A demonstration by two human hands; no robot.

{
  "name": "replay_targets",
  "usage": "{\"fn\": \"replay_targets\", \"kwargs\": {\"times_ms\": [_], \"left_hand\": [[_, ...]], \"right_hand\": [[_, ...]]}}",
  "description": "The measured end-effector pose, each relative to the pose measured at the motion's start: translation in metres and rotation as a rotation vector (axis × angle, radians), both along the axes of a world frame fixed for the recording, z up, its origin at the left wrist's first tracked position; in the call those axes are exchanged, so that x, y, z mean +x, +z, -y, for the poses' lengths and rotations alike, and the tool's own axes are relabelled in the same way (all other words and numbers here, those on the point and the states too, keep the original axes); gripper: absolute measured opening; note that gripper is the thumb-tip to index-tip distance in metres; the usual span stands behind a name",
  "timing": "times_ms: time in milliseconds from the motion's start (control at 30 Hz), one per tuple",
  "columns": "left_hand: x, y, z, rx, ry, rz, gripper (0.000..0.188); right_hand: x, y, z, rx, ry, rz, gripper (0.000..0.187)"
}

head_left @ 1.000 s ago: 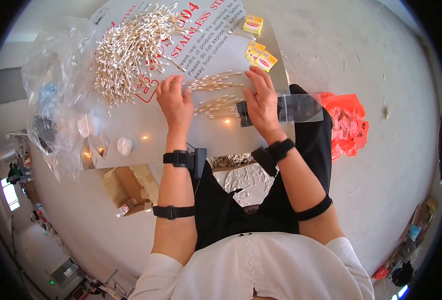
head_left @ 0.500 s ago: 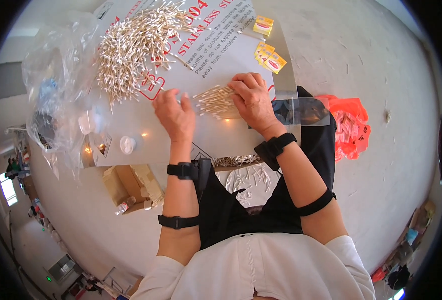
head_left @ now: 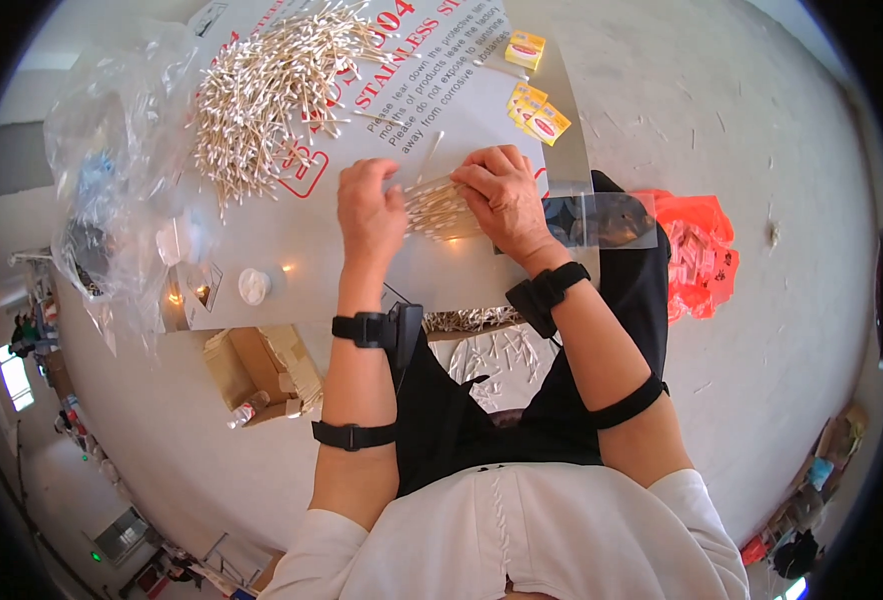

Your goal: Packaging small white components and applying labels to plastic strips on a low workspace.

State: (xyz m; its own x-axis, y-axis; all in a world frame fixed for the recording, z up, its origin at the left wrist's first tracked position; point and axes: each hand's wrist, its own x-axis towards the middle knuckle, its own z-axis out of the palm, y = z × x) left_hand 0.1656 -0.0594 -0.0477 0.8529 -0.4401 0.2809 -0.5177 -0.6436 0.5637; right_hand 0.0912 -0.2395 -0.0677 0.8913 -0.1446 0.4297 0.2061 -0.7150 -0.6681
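Observation:
A bundle of cotton swabs lies over the grey sheet, with my right hand closed round its right end. Its white tips point left and look slightly smeared by motion. My left hand is beside those tips, thumb and fingers apart, with nothing visible in it. One single swab sticks up at an angle above the bundle. A big loose heap of cotton swabs covers the far left of the sheet.
Small yellow cards and a yellow packet lie at the far right. A small white tub and clear plastic bag are at left. Below are an open cardboard box and a red bag of pink packets.
My left hand has moved right, up to the bundle's tips. The single swab now stands out above the bundle. My right hand keeps its grip in nearly the same place.

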Motion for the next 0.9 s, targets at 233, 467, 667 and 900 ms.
{"fn": "replay_targets", "kwargs": {"times_ms": [233,467,667,900], "left_hand": [[-0.035,0.018,-0.027,0.209,-0.017,0.024,0.028],[-0.038,0.013,-0.054,0.220,-0.037,0.073,0.020],[-0.025,0.012,-0.075,0.250,0.007,0.054,0.019],[-0.008,0.019,-0.065,0.276,-0.033,0.011,0.020]], "right_hand": [[-0.002,0.001,0.002,-0.013,-0.015,-0.016,0.013],[-0.001,0.001,0.002,-0.016,-0.003,-0.015,0.013],[-0.002,0.000,0.004,0.012,0.002,-0.012,0.012],[-0.004,0.008,0.002,0.034,0.013,-0.044,0.016]]}}
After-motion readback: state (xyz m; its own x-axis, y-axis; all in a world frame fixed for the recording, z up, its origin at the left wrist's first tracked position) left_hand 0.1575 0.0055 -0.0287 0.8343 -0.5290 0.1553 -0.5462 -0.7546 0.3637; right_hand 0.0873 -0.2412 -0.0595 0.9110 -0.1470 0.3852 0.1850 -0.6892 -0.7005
